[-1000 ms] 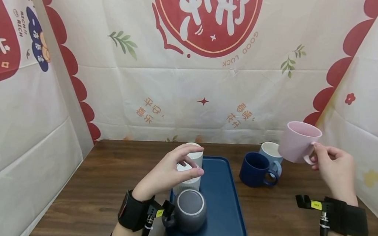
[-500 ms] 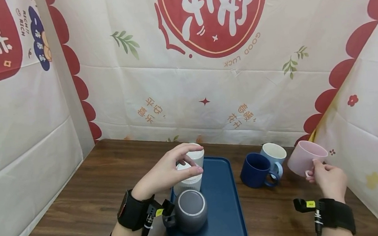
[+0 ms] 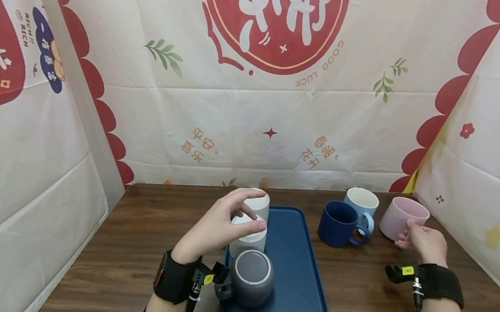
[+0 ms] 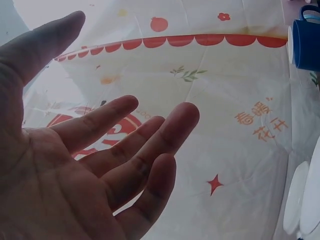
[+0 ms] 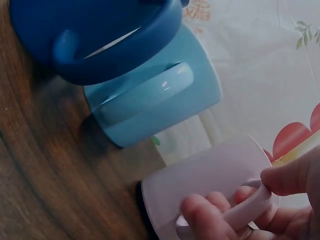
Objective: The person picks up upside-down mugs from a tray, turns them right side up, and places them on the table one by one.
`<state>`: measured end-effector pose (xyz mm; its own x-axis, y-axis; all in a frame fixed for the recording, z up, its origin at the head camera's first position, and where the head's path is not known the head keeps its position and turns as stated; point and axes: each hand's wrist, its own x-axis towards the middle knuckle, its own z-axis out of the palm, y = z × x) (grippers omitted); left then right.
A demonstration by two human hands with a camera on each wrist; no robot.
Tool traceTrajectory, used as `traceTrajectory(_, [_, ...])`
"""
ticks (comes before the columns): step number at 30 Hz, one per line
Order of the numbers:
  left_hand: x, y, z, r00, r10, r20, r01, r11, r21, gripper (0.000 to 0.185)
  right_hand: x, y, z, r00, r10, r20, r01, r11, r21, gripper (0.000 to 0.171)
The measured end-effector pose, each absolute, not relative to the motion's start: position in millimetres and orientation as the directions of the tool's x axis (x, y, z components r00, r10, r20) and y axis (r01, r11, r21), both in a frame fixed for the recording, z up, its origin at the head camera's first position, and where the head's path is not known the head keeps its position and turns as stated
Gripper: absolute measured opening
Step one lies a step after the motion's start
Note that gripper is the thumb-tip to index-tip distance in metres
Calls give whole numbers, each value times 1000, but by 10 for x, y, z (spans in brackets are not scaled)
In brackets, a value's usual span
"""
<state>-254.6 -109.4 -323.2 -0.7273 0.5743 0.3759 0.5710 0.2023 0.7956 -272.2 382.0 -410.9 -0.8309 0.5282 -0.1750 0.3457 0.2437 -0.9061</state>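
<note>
Right hand: your right hand [image 3: 421, 243] pinches the handle of the pink mug [image 3: 401, 217]; in the right wrist view the thumb and the curled fingers [image 5: 210, 216] close around this handle.
Pink mug: it is upright, with its base on the tabletop [image 3: 121, 256] or just at it, at the far right side and close to the cloth wall. It lies just ahead of your right hand, a little to the left of it.
Neighbours of the pink mug: the light blue mug [image 3: 362, 202] and the dark blue mug [image 3: 338, 223] stand together to its left. The light blue one is near the pink mug but I cannot tell if they touch.
Left hand: your left hand [image 3: 218, 225] hovers above the white ribbed cup [image 3: 247, 234], with the fingers relaxed and bent a little. In the left wrist view the palm is spread and holds nothing.
Blue tray: the blue tray [image 3: 295, 265] lies on the tabletop between your two hands. It carries the white ribbed cup, a second white cup [image 3: 259, 205] behind it and a grey mug [image 3: 251, 277] in front; all three stand along the left side of the tray.
Backdrop: a printed cloth [image 3: 272, 105] with red shapes hangs behind and at both sides.
</note>
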Motion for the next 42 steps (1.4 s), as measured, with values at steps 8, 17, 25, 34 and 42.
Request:
traceTrajectory(8, [-2593, -1218, -3211, -750, 524, 403, 568, 199, 798, 55, -2719, 3866, -4146, -876, 449, -178, 316, 253, -914, 55])
traceTrajectory(17, [-2735, -1363, -3244, -805, 462, 372, 547, 337, 766, 52, -2455, 3884, -3734, -825, 563, 50, 352, 582, -733, 67])
traceTrajectory(25, [-3044, -1613, -3554, -924, 299, 238, 379, 639, 670, 41, -2282, 3493, -3270, -663, 684, 304, -3, 404, -915, 10])
traceTrajectory(34, [-3189, -1606, -3777, -933, 350, 84, 310, 664, 681, 31, -2263, 3035, -3126, -563, 615, 553, -248, 512, -822, 15])
traceTrajectory(42, [-3221, -1516, -3904, -911, 413, -4, 299, 667, 682, 24, -2332, 2806, -3199, -617, 531, 580, -259, 559, -787, 16])
